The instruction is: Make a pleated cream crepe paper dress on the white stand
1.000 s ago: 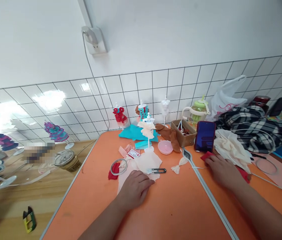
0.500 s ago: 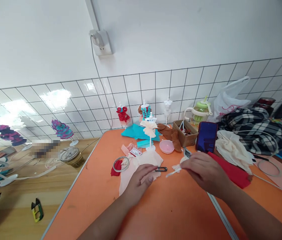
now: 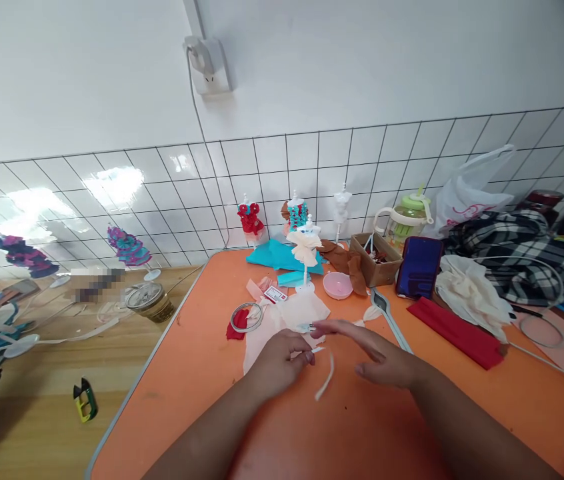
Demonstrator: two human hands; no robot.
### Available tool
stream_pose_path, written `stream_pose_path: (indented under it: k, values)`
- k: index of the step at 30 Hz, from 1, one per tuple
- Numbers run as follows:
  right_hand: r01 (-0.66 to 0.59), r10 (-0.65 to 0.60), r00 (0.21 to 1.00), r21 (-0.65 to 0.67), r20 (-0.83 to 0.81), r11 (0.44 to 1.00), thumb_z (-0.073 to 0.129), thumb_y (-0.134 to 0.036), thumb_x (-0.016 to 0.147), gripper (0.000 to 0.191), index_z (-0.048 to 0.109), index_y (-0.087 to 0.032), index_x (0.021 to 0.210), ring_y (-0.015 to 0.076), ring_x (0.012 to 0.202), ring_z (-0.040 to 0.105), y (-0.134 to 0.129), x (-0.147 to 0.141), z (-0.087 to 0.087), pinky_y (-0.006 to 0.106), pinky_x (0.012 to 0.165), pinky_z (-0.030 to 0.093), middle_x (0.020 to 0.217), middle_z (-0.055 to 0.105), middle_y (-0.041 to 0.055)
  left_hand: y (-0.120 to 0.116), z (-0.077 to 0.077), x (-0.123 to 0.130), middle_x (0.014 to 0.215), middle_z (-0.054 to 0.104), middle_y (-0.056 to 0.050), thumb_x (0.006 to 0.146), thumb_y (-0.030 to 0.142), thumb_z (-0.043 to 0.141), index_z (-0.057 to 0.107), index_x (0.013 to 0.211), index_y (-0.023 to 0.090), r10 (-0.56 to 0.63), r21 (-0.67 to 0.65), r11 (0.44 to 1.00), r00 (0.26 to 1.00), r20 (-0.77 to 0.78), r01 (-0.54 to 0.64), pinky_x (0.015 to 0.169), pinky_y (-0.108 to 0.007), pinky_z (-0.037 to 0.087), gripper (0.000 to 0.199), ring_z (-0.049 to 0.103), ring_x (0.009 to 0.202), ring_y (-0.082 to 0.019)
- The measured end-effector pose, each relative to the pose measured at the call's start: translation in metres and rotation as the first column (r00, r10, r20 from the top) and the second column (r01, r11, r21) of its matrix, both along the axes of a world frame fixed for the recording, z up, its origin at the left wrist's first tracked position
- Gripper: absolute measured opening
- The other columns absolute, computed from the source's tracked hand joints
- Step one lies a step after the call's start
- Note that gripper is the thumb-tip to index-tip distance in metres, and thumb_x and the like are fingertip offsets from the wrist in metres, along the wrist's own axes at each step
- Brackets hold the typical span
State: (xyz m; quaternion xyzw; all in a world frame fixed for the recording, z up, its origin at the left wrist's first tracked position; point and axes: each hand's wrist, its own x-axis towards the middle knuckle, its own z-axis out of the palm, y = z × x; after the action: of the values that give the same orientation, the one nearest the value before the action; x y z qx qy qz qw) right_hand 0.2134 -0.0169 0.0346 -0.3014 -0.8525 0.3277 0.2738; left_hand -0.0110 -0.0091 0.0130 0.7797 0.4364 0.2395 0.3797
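Observation:
My left hand [image 3: 278,363] is closed in a pinch over the orange table, with a narrow white fabric strip [image 3: 329,379] at its fingertips. The strip's loose part curves down toward me. My right hand [image 3: 379,357] reaches in from the right, palm down, fingers stretched out and thumb apart. Its fingertips are close to the left hand's, near a small dark-tipped thing [image 3: 311,325] that I cannot make out. Beyond both hands lies pale sheer fabric [image 3: 305,308]. Behind it stands a small white dress form [image 3: 306,252] wearing a cream ruffled dress.
Other dress forms, one in a red outfit [image 3: 252,221], line the wall. A pink bowl [image 3: 337,286], cardboard box [image 3: 376,265], phone [image 3: 418,267] and folded red fabric [image 3: 455,331] are on the right. A wire ring [image 3: 247,317] lies left; snips [image 3: 85,400] lie on the wooden table, near another person's hand.
My right hand has moved left from beside the box to my left hand, and its fingers have opened. The white strip now hangs by my left fingertips. The dark metal pin there is mostly hidden.

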Motion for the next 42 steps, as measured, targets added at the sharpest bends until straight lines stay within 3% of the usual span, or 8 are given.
stream_pose_path:
  k: [5, 10, 17, 22, 25, 28, 36, 42]
  values:
    - [0.219, -0.213, 0.968, -0.028, 0.133, 0.975, 0.052, -0.039, 0.084, 0.023, 0.065, -0.026, 0.098, 0.021, 0.098, 0.057, 0.004, -0.016, -0.012, 0.053, 0.106, 0.015, 0.1, 0.067, 0.0035, -0.003, 0.002, 0.001, 0.076, 0.066, -0.004, 0.08, 0.021, 0.048, 0.066, 0.075, 0.021, -0.047, 0.305, 0.948, 0.986, -0.157, 0.094, 0.076, -0.034, 0.041, 0.019, 0.056, 0.08, -0.019]
    - [0.287, -0.305, 0.943, 0.139, 0.134, 0.948, 0.053, -0.029, 0.083, 0.013, 0.064, -0.024, 0.077, 0.0158, 0.075, 0.058, 0.003, -0.031, -0.026, 0.055, 0.106, 0.017, 0.074, 0.066, -0.0015, -0.006, 0.003, 0.005, 0.062, 0.06, -0.002, 0.077, 0.018, 0.046, 0.06, 0.063, 0.02, -0.031, 0.356, 0.931, 0.987, -0.156, 0.086, 0.075, -0.035, 0.04, 0.02, 0.053, 0.073, -0.018]
    - [0.341, -0.325, 0.934, 0.648, -0.15, 0.681, 0.045, -0.013, 0.083, 0.021, 0.061, -0.025, 0.082, 0.0136, 0.075, 0.059, -0.026, -0.032, -0.021, 0.047, 0.107, 0.026, 0.071, 0.065, -0.0012, -0.009, -0.005, 0.019, 0.059, 0.057, -0.003, 0.074, 0.02, 0.044, 0.053, 0.053, 0.017, 0.187, -0.29, 0.956, 0.861, 0.472, -0.048, 0.07, -0.031, 0.045, 0.023, 0.056, 0.067, -0.017]
    - [0.505, -0.52, 0.853, 0.171, 0.055, 0.846, 0.042, -0.024, 0.087, 0.025, 0.066, -0.024, 0.094, 0.0157, 0.08, 0.062, 0.001, 0.019, -0.008, 0.029, 0.074, 0.05, 0.088, 0.068, 0.0044, 0.004, 0.001, 0.0, 0.092, 0.066, -0.01, 0.08, 0.034, 0.052, 0.066, 0.094, 0.015, 0.358, -0.453, 0.889, 0.708, 0.609, -0.06, 0.085, -0.038, 0.045, 0.027, 0.059, 0.093, -0.022]
    - [0.601, -0.534, 0.795, -0.251, 0.288, 0.759, 0.047, -0.028, 0.083, 0.022, 0.065, -0.02, 0.094, 0.0165, 0.074, 0.062, 0.038, 0.066, -0.013, 0.023, 0.055, 0.048, 0.082, 0.068, 0.0047, 0.008, 0.004, -0.011, 0.112, 0.063, -0.012, 0.076, 0.03, 0.058, 0.059, 0.119, 0.017, 0.292, -0.474, 0.876, 0.683, 0.669, 0.09, 0.095, -0.043, 0.04, 0.045, 0.054, 0.11, -0.027]
    - [0.603, -0.459, 0.794, -0.419, 0.398, 0.679, 0.05, -0.02, 0.079, 0.019, 0.055, -0.016, 0.096, 0.0147, 0.067, 0.061, 0.063, 0.1, -0.028, 0.02, 0.049, 0.046, 0.072, 0.067, 0.0037, 0.008, 0.002, -0.011, 0.113, 0.065, -0.01, 0.073, 0.023, 0.062, 0.058, 0.12, 0.019, 0.302, -0.522, 0.849, 0.74, 0.601, 0.078, 0.105, -0.044, 0.029, 0.047, 0.051, 0.116, -0.027]
    - [0.75, -0.495, 0.642, -0.346, 0.586, 0.563, 0.053, -0.014, 0.073, 0.028, 0.042, -0.018, 0.098, 0.0106, 0.045, 0.054, 0.082, 0.113, -0.055, 0.021, 0.042, 0.043, 0.068, 0.064, 0.0012, 0.006, -0.007, -0.002, 0.112, 0.066, -0.006, 0.08, 0.03, 0.06, 0.055, 0.123, 0.024, 0.258, -0.542, 0.838, 0.832, 0.491, 0.06, 0.104, -0.043, 0.03, 0.044, 0.054, 0.113, -0.023]
    - [0.782, -0.468, 0.514, -0.169, 0.719, 0.599, 0.061, -0.015, 0.063, 0.025, 0.053, -0.019, 0.086, 0.0219, 0.061, 0.063, 0.084, 0.111, -0.05, 0.027, 0.049, 0.04, 0.071, 0.065, 0.0064, 0.007, -0.009, -0.002, 0.114, 0.065, -0.008, 0.079, 0.025, 0.062, 0.05, 0.128, 0.023, 0.252, -0.537, 0.835, 0.789, 0.561, 0.115, 0.101, -0.039, 0.033, 0.05, 0.055, 0.11, -0.022]
